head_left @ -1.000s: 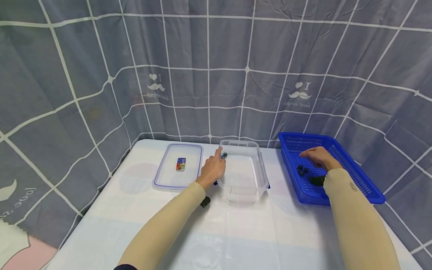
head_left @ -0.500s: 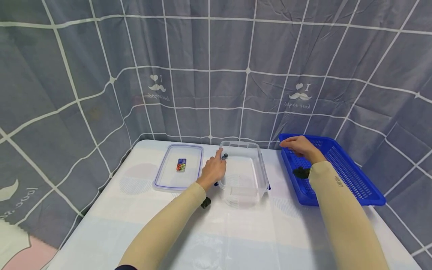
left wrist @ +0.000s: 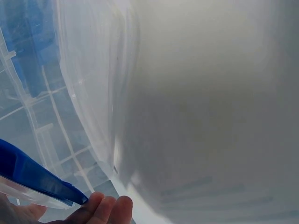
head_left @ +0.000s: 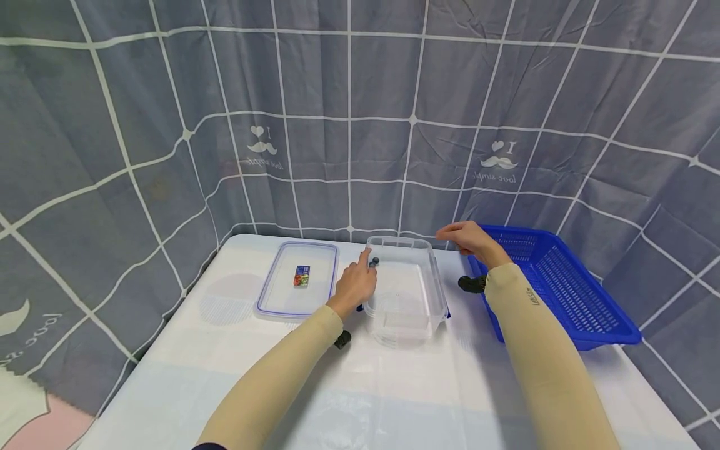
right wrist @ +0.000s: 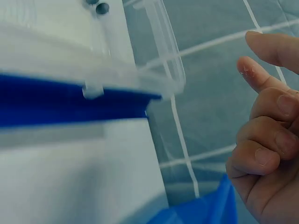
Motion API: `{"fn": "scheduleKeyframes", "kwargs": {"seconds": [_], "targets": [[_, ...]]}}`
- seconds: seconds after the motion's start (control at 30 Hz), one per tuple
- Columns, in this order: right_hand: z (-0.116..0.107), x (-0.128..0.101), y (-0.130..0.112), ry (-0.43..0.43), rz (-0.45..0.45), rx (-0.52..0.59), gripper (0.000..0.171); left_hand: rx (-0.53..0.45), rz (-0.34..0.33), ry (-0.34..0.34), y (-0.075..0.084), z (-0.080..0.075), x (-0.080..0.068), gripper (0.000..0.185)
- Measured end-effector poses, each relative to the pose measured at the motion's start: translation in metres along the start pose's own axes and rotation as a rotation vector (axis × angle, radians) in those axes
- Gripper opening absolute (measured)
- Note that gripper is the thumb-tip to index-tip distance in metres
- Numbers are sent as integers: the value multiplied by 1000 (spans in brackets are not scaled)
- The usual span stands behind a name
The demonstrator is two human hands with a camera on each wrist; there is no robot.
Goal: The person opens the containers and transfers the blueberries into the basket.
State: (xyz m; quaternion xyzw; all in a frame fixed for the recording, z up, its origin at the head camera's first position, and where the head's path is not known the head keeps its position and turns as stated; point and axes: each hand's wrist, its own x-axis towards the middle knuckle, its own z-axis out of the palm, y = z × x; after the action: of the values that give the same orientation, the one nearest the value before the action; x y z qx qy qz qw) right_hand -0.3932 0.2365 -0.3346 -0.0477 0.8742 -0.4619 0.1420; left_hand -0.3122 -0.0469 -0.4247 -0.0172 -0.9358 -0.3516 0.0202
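Note:
My left hand (head_left: pixel 355 281) grips the left wall of a clear plastic food container (head_left: pixel 419 300); in the left wrist view, its fingertips (left wrist: pixel 105 207) lie by a blue latch (left wrist: pixel 42 179). Two blueberries (head_left: pixel 375 259) sit inside the container near that wall. My right hand (head_left: pixel 469 240) hovers between the container and a blue basket (head_left: pixel 607 312). In the right wrist view, its thumb and index finger stand apart while the other fingers curl toward the palm. I cannot tell whether those curled fingers hide anything.
A clear lid (head_left: pixel 275 294) with a blue seal lies left of the container, bearing a small colourful label (head_left: pixel 301 275). Wrist cameras are strapped to both arms. A grey checked curtain (head_left: pixel 315 150) hangs behind the white-covered table (head_left: pixel 405 387).
My right hand has moved left from above the basket toward the container. The dark berries seen in the basket earlier are now hidden behind the arm. My left hand has stayed put.

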Motion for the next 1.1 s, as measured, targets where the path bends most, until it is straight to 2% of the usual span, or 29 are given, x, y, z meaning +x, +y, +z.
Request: {"fn": "scheduleKeyframes", "kwargs": {"seconds": [0.23,0.47,0.8,1.1], "targets": [[27,12,-9,-38,-37,56,44,7,-2,2,-2,-1,0,54],[56,26,-17,-65,-19,99,40,13,2,6,-4,1,2,54],[86,40,-20,-104,3,143,51,13,-13,6,-2,1,2,55],[107,51,-15,-98,8,192,37,1,-25,-8,1,1,2,55]]}}
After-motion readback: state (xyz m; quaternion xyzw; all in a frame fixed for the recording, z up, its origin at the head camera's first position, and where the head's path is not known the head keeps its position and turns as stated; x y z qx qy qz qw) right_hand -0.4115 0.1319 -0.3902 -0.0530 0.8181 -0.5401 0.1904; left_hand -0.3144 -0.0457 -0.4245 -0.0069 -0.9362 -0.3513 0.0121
